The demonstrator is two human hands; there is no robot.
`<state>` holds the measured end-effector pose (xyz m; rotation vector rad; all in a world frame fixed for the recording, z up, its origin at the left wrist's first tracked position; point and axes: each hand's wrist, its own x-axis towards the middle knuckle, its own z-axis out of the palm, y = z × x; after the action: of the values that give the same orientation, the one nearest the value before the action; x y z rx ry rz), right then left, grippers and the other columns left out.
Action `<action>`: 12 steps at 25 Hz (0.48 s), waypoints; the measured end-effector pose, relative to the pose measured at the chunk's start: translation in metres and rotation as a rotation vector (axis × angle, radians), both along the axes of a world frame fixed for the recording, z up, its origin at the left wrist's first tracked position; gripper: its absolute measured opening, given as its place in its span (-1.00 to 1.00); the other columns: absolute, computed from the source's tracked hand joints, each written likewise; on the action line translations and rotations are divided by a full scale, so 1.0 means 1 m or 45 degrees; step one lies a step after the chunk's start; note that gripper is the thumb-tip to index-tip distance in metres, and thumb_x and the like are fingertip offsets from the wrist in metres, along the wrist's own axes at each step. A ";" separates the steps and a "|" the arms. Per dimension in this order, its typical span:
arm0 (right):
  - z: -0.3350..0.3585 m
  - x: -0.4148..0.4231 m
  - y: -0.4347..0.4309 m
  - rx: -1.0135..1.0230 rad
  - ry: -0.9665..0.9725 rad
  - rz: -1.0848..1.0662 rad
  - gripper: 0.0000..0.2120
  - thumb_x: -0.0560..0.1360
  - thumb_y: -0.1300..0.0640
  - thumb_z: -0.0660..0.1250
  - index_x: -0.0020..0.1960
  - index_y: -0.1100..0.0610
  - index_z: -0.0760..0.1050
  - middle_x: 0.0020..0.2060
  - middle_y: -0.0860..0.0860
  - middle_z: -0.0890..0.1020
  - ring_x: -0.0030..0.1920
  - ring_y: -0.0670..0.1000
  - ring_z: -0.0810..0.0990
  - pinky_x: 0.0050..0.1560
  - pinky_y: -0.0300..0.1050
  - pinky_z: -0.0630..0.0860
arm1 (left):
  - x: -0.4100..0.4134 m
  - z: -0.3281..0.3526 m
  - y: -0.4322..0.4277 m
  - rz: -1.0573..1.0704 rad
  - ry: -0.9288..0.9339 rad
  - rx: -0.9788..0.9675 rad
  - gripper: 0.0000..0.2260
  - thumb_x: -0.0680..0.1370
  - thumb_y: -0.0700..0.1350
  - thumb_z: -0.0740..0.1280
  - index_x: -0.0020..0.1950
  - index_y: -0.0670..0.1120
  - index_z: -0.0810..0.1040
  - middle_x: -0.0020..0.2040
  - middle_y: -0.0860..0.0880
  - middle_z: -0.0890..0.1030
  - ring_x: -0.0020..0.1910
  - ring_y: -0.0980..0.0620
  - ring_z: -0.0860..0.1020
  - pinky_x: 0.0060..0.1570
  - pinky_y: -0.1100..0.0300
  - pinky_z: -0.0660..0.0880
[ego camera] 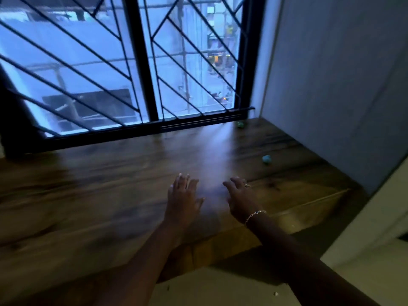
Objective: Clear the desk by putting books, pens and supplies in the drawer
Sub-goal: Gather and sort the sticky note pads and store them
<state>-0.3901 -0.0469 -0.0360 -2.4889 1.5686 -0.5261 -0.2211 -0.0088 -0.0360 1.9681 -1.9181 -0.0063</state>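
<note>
A dark wooden desk (pixel 92 195) runs under a barred window. Both my hands hover side by side over its middle, palms down and fingers spread. My left hand (pixel 184 198) holds nothing. My right hand (pixel 241 198), with a ring and a chain bracelet at the wrist, also holds nothing. A small blue-green ball (pixel 266 159) lies on the desk to the right of my right hand. Another small green ball (pixel 240 124) rests near the window frame at the back right. No books or pens show in view, and the drawer is not distinguishable.
A black window frame with diagonal bars (pixel 141 69) stands along the desk's far edge. A pale wall (pixel 331 74) closes the right side. The desk's front face (pixel 298 215) drops to a light floor (pixel 220 288) below. A dark shape (pixel 15 133) sits at the far left.
</note>
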 end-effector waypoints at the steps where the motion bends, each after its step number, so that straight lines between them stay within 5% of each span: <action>1: -0.002 -0.014 -0.010 0.000 0.002 -0.032 -0.57 0.47 0.26 0.24 0.33 0.17 0.33 0.36 0.20 0.32 0.35 0.21 0.31 0.31 0.01 0.33 | -0.011 -0.003 -0.014 -0.042 0.008 -0.001 -0.52 0.54 0.01 0.27 0.43 -0.07 0.31 0.49 -0.13 0.22 0.51 -0.12 0.08 0.40 -0.04 0.17; 12: -0.004 -0.097 -0.184 0.185 0.254 -0.161 -0.51 0.59 0.16 0.07 0.49 0.16 0.07 0.51 0.15 0.05 0.51 0.14 0.05 0.43 -0.09 0.12 | -0.069 -0.005 -0.196 -0.273 -0.050 0.040 -0.50 0.57 0.04 0.22 0.46 -0.08 0.22 0.47 -0.09 0.23 0.50 -0.06 0.08 0.43 0.10 0.13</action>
<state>-0.4866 -0.2307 -0.0405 -2.4068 1.7757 -0.1744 -0.2900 -0.2047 -0.0405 1.7844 -2.1575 -0.0571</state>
